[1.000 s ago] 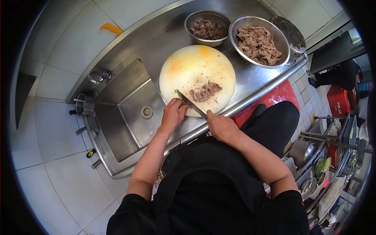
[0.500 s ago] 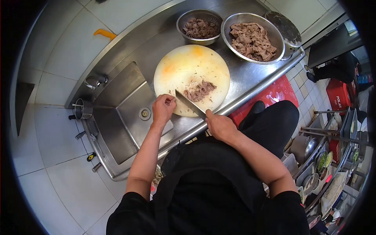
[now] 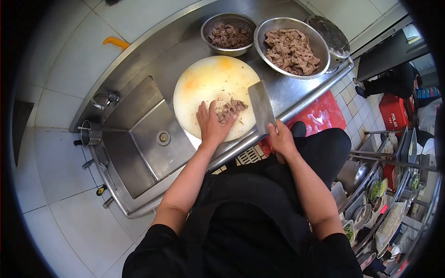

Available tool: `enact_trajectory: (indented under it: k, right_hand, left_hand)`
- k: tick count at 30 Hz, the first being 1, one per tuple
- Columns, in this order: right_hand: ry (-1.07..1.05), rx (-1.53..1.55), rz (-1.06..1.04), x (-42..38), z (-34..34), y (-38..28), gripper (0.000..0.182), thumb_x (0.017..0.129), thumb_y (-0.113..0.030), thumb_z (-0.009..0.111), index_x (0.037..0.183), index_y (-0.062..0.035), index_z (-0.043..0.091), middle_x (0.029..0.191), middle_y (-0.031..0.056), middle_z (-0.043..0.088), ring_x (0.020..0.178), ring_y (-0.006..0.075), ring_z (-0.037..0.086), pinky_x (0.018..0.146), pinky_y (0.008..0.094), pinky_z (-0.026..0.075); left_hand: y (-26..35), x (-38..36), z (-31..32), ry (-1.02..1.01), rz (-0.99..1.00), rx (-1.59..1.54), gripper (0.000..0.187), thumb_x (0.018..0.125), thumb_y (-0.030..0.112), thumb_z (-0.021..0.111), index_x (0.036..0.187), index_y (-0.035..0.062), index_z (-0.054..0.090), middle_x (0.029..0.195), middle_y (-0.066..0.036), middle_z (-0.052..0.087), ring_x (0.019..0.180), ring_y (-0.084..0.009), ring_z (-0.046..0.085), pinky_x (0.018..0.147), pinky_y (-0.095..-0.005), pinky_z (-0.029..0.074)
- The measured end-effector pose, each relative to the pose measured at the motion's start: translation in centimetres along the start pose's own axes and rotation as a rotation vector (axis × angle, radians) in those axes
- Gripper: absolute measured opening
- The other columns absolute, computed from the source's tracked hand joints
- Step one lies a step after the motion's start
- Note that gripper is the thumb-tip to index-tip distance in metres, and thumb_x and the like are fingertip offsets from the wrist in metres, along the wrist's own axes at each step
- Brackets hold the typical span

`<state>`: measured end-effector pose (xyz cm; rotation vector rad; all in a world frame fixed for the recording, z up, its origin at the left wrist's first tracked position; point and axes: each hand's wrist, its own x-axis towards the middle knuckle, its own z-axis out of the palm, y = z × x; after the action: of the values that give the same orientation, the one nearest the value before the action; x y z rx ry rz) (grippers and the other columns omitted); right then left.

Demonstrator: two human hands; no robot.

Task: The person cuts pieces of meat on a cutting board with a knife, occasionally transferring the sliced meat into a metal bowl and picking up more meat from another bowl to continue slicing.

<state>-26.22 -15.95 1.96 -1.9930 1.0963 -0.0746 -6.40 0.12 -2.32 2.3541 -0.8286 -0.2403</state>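
Observation:
On the round white cutting board (image 3: 194,83) lies a small heap of cut brown meat (image 3: 232,110). My left hand (image 3: 214,124) is spread on the board, its fingers apart at the left side of the heap. My right hand (image 3: 282,139) grips the handle of a wide cleaver (image 3: 261,104), whose blade is over the board's right edge, apart from the meat. A colander with meat (image 3: 229,36) and a larger metal bowl full of sliced meat (image 3: 293,51) stand behind the board.
To the left is a steel sink (image 3: 134,134) with a tap (image 3: 104,99) and a small pot (image 3: 90,133). An orange handle (image 3: 116,43) lies by the wall. A red surface (image 3: 320,113) and crowded shelves (image 3: 380,185) are on the right; another person's leg shows at the upper right.
My left hand has moved right and opened flat beside the meat. My right hand has swung the cleaver right, away from the heap. The view has shifted slightly.

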Motion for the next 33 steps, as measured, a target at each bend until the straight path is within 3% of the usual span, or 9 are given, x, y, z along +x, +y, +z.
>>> enact_trajectory:
  k: [3,13,20,22,24,26,30,31,33]
  right_hand:
    - [-0.077,0.274,0.047,-0.1,1.0,0.8,0.031,0.109,-0.028,0.055,0.124,-0.0024,0.061,0.067,0.0092,0.063,0.05,0.016,0.06,0.047,0.0349,0.048]
    - [-0.361,0.526,0.141,-0.7,5.4,1.1,0.027,0.11,-0.03,0.056,0.119,-0.0052,0.056,0.065,0.0038,0.053,0.045,0.0139,0.052,0.041,0.0326,0.045]
    - [-0.453,0.475,0.122,-2.0,6.4,-2.8,0.029,0.109,-0.03,0.055,0.115,-0.0024,0.053,0.064,0.006,0.055,0.046,0.0148,0.055,0.044,0.0341,0.046]
    - [-0.433,0.429,0.05,-1.1,5.9,-3.3,0.028,0.109,-0.028,0.055,0.112,-0.0006,0.052,0.062,0.0101,0.056,0.046,0.0161,0.057,0.045,0.0364,0.046]
    - [-0.257,0.238,-0.22,-0.1,4.8,-4.2,0.028,0.107,-0.027,0.055,0.11,0.0008,0.053,0.071,0.021,0.063,0.058,0.0321,0.066,0.057,0.0447,0.052]
    - [-0.219,0.212,-0.187,1.6,2.1,-7.1,0.031,0.105,-0.029,0.056,0.107,0.0022,0.053,0.096,0.0335,0.066,0.1,0.0563,0.06,0.086,0.054,0.049]
    - [-0.232,0.334,-0.109,6.0,-4.3,-12.7,0.031,0.105,-0.028,0.055,0.108,0.0019,0.053,0.078,0.0246,0.067,0.066,0.0357,0.07,0.064,0.0452,0.054]
    - [-0.194,0.38,-0.146,7.1,-5.5,-13.3,0.03,0.106,-0.028,0.055,0.108,0.002,0.053,0.07,0.0181,0.064,0.053,0.0243,0.065,0.054,0.0406,0.052]
    - [-0.177,0.374,-0.164,8.8,-8.1,-13.3,0.028,0.106,-0.025,0.055,0.113,0.0015,0.054,0.072,0.014,0.063,0.051,0.0217,0.061,0.052,0.0389,0.052]
  left_hand:
    - [1.8,0.8,1.6,-0.001,0.02,-0.024,0.096,0.084,0.057,0.079,0.154,0.0025,0.042,0.161,-0.037,0.026,0.15,-0.0516,0.024,0.125,-0.0588,0.018]
    - [3.8,2.0,4.6,0.094,0.116,-0.122,0.057,0.095,0.038,0.071,0.142,0.0079,0.059,0.153,-0.028,0.044,0.141,-0.0475,0.04,0.119,-0.0528,0.034]
    - [1.8,2.0,5.5,0.326,-0.008,-0.416,0.034,0.089,0.016,0.071,0.12,0.0036,0.068,0.138,-0.024,0.058,0.129,-0.042,0.054,0.112,-0.0481,0.043]
    - [2.8,3.2,4.8,0.396,-0.008,-0.446,0.028,0.087,0.013,0.071,0.114,0.0032,0.069,0.133,-0.021,0.062,0.125,-0.0392,0.058,0.109,-0.0454,0.046]
    - [4.2,4.7,3.6,0.452,0.018,-0.488,0.026,0.087,0.012,0.071,0.112,0.0037,0.069,0.132,-0.02,0.063,0.123,-0.0377,0.06,0.107,-0.0436,0.048]
    - [6.7,8.6,1.7,0.514,0.064,-0.497,0.025,0.087,0.01,0.071,0.11,0.0039,0.069,0.127,-0.018,0.066,0.12,-0.037,0.063,0.104,-0.0432,0.049]
    - [10.8,20.7,-2.7,0.622,0.273,-0.423,0.022,0.087,0.014,0.071,0.107,0.0059,0.07,0.108,-0.012,0.072,0.105,-0.0287,0.068,0.091,-0.0403,0.053]
    - [11.8,23.7,-4.2,0.471,0.151,-0.444,0.025,0.088,0.019,0.073,0.11,0.0066,0.072,0.108,-0.011,0.073,0.103,-0.0257,0.069,0.091,-0.0369,0.053]
    - [11.9,29.1,-5.5,0.216,-0.05,-0.582,0.032,0.092,0.027,0.074,0.118,0.0078,0.073,0.109,-0.009,0.074,0.103,-0.0204,0.069,0.092,-0.0332,0.052]
